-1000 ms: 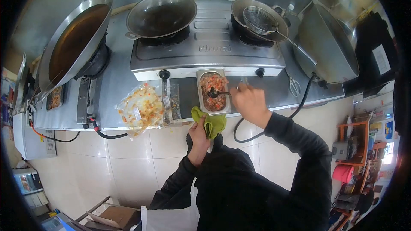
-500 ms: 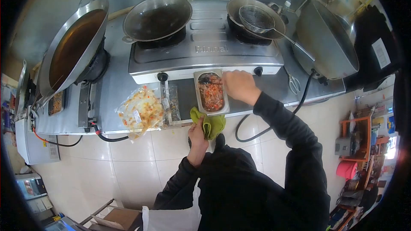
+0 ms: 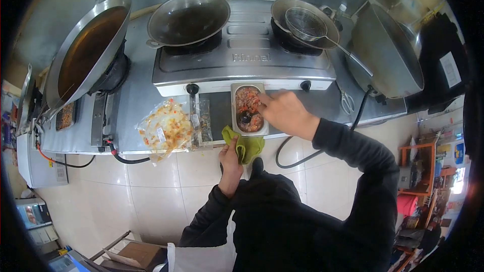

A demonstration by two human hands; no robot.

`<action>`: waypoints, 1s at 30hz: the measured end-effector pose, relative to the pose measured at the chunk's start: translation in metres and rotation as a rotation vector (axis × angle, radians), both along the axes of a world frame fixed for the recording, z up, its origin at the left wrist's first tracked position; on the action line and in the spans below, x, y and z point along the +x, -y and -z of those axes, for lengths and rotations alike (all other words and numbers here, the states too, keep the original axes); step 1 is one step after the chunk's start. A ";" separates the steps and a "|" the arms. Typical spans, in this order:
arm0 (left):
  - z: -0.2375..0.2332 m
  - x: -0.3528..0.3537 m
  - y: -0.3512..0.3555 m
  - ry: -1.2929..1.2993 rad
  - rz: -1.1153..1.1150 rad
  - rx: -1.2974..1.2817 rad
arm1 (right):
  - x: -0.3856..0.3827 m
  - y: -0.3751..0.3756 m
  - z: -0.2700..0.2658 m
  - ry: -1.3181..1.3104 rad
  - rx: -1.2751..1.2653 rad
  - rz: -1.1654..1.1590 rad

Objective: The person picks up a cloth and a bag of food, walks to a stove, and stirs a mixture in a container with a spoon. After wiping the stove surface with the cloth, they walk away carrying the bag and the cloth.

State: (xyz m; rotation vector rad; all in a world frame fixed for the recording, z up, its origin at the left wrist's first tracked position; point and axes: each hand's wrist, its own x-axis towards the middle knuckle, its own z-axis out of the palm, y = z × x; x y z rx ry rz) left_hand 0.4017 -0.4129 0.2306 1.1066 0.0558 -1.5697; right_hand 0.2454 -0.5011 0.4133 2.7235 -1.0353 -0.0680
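Metal tray: the metal tray (image 3: 234, 113), a deep oblong one, sits on the surface (image 3: 323, 105) in front of the stove (image 3: 252, 73), its near end close to the edge.
Chopped mixture: the chopped mixture (image 3: 247, 96), pink, red and brownish, lies in the tray; it looks moist, soft and clumping, likely to yield easily but cling to a utensil.
Black spoon: the black spoon (image 3: 246, 117) has its bowl down in the mixture, towards the tray's near end. Probably light and stiff, it is best gripped at the handle, clear of the wet food.
Right hand: the right hand (image 3: 290, 114) reaches over the tray's right rim, fingers drawn together, apparently around the spoon's handle, which they largely hide.
Left hand: the left hand (image 3: 230, 165) pinches the green cloth (image 3: 244, 147) between thumb and fingers.
Green cloth: bunched at the tray's near end, it looks limp and light; a folded part would give the firmest hold.
Tray grip: the smooth metal may be slippery if greasy, and moderately heavy with its load; the near rim, through the cloth, seems a good place to steady it.
Plastic bag: the clear plastic bag (image 3: 166, 123), with orange and yellow bits, lies to the left of the tray, apart from it.
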 end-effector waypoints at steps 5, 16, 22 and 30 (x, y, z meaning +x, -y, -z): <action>-0.005 0.009 0.008 0.052 -0.054 -0.041 | 0.017 0.034 0.012 -0.092 -0.023 -0.298; -0.006 0.007 0.009 0.110 -0.083 -0.065 | 0.056 0.086 0.061 -0.258 0.020 -0.343; 0.001 0.006 0.008 0.101 -0.092 -0.081 | 0.052 0.120 0.049 -0.220 0.358 0.099; 0.000 0.010 0.008 0.078 -0.061 -0.052 | 0.008 0.073 0.018 0.007 0.397 0.176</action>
